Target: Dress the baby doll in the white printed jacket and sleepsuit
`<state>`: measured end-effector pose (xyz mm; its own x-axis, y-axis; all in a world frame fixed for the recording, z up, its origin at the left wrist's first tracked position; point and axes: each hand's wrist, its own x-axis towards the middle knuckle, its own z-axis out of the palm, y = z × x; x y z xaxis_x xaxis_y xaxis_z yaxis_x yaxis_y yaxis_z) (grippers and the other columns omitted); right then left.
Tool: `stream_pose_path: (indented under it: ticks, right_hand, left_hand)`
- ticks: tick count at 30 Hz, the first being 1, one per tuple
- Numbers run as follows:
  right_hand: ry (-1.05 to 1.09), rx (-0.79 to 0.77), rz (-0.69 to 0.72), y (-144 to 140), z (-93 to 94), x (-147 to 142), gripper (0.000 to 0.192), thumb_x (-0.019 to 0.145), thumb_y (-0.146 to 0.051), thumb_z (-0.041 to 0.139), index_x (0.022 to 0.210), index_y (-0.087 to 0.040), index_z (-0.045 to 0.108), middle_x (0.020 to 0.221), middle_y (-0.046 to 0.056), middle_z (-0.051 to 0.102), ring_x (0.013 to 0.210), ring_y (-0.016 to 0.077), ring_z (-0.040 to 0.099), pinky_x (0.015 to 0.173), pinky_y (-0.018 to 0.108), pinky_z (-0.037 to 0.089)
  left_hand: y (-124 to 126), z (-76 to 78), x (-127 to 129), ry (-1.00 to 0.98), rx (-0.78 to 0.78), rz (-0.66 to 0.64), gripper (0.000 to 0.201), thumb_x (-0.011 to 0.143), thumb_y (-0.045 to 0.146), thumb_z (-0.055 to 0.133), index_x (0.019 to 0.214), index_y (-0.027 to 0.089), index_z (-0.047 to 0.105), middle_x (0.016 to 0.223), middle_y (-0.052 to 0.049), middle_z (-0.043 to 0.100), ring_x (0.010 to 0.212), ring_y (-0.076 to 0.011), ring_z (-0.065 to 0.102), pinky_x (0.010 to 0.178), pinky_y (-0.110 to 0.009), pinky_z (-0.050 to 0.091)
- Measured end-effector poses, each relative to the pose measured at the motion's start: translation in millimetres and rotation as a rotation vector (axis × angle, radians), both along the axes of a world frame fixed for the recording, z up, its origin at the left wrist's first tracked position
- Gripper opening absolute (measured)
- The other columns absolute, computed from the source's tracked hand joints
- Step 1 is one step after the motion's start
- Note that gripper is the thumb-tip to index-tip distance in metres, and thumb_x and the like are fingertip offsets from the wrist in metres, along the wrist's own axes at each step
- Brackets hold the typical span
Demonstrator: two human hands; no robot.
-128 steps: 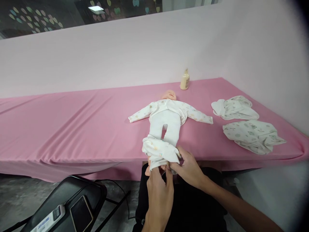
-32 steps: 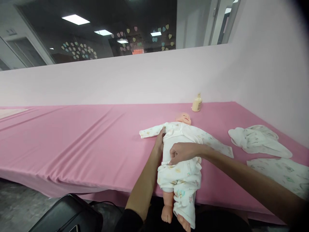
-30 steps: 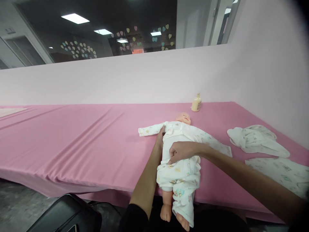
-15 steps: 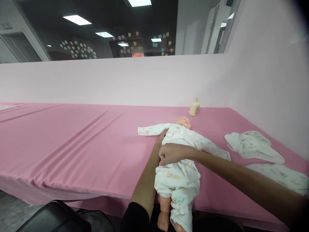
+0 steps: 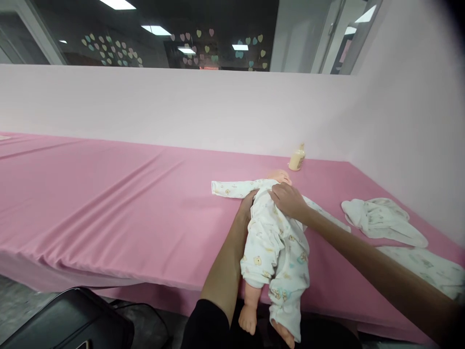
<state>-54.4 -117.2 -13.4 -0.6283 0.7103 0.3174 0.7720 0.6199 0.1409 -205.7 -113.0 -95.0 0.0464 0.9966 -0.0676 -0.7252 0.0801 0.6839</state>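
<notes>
A baby doll (image 5: 247,317) lies on its back on a pink-covered table, head away from me, its feet hanging over the near edge. It wears a white long-sleeved top (image 5: 232,188) and white printed pants (image 5: 263,242), whose upper part reaches up to the chest. Under the doll's outstretched arm, my left hand (image 5: 249,203) holds its side; most of those fingers are hidden against the body. My right hand (image 5: 289,199) lies across the upper chest, fingers curled and closed on the top edge of the pants. One pant leg sits higher, baring the lower leg.
A pale yellow pump bottle (image 5: 297,159) stands behind the doll's head, near the wall. White baby clothes (image 5: 381,219) lie to the right, with another printed garment (image 5: 425,266) nearer me. A black padded seat (image 5: 76,322) is at the lower left. The pink sheet (image 5: 119,208) has folds.
My right hand has moved from the doll's waist up to its chest, and the pants have been drawn up with it. My left hand stays at the doll's side. The view has tilted down slightly.
</notes>
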Motion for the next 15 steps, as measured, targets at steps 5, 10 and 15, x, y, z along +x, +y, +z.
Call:
stream_pose_path:
  ticks: [5,10,15]
  right_hand:
    - [-0.040,-0.128,0.150,-28.9,6.3,-12.6,0.030,0.101,-0.031,0.034,0.083,-0.018,0.055,0.089,0.007,0.065,0.086,0.0204,0.054,0.074,0.032,0.032]
    - [-0.093,-0.447,0.046,-39.4,19.4,-30.2,0.022,0.089,-0.041,0.051,0.091,-0.020,0.057,0.093,0.007,0.066,0.084,0.0216,0.059,0.065,0.029,0.032]
    - [-0.170,-0.507,-0.062,-43.5,26.0,-33.0,0.033,0.087,-0.048,0.052,0.102,-0.019,0.058,0.097,0.011,0.066,0.085,0.0261,0.062,0.065,0.031,0.036]
  left_hand:
    - [-6.3,7.0,-1.8,0.030,0.017,0.057,0.011,0.080,0.023,0.067,0.074,0.015,0.063,0.068,-0.003,0.064,0.090,-0.0219,0.063,0.094,-0.033,0.045]
    - [-13.8,15.6,1.5,0.041,0.044,0.116,0.016,0.085,0.030,0.067,0.084,0.015,0.067,0.075,-0.004,0.066,0.098,-0.0225,0.063,0.101,-0.033,0.042]
    - [-15.3,13.5,4.4,-0.047,-0.008,0.068,0.030,0.085,0.041,0.068,0.101,0.016,0.069,0.088,-0.008,0.071,0.103,-0.0273,0.064,0.100,-0.038,0.045]
